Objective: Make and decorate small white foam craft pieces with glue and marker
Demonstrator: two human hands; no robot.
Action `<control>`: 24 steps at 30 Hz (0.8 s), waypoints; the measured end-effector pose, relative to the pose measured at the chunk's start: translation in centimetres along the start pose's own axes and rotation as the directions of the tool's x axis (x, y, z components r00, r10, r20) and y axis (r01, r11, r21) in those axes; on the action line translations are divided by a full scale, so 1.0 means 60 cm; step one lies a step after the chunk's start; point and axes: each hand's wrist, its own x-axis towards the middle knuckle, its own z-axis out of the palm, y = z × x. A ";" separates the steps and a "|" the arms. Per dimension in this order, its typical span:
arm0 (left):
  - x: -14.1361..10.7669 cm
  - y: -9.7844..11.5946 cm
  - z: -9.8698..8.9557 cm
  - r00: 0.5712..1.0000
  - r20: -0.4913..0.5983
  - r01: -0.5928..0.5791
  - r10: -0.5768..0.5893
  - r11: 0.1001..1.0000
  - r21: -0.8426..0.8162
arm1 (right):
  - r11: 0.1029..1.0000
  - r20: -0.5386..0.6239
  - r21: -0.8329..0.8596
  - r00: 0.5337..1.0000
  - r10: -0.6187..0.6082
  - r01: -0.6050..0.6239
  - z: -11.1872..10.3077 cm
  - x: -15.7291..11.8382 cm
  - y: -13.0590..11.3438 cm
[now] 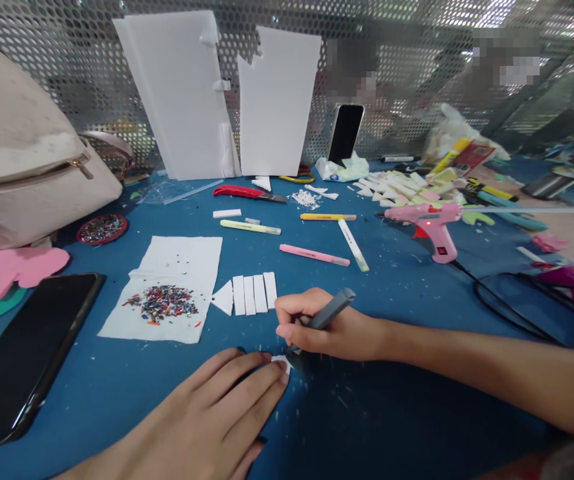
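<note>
My left hand [217, 407] lies nearly flat on the blue tabletop, fingers stretched, its fingertips pressing down a small white foam piece [283, 363]. Closed around a thick grey marker [334, 309], my right hand [327, 323] rests just beyond that piece. The marker's lower end points at the piece, but its tip is mostly hidden. Above the right hand's fingers, several white foam strips [249, 295] stand in a row beside a white triangle [223, 298] with a dark tip. To their left, a white paper sheet [187, 257] bears a heap of colourful beads [167, 303].
Highlighters, among them a pink one [314, 255], lie beyond my hands with a red-handled knife [247, 193]. A pink glue gun [431, 223] trails a black cable [501, 320] at right. A dark phone [27, 360] and a pale backpack [27, 147] occupy the left.
</note>
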 end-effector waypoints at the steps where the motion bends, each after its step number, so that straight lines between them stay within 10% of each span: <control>1: 0.000 0.000 -0.001 1.000 0.010 0.001 -0.001 1.000 0.000 | 1.000 0.002 -0.014 1.000 0.003 -0.003 0.000 0.000 0.000; 24: 0.003 0.001 -0.006 0.999 0.044 0.014 -0.013 1.000 -0.023 | 0.998 0.012 -0.063 1.000 -0.004 0.004 0.000 -0.001 0.000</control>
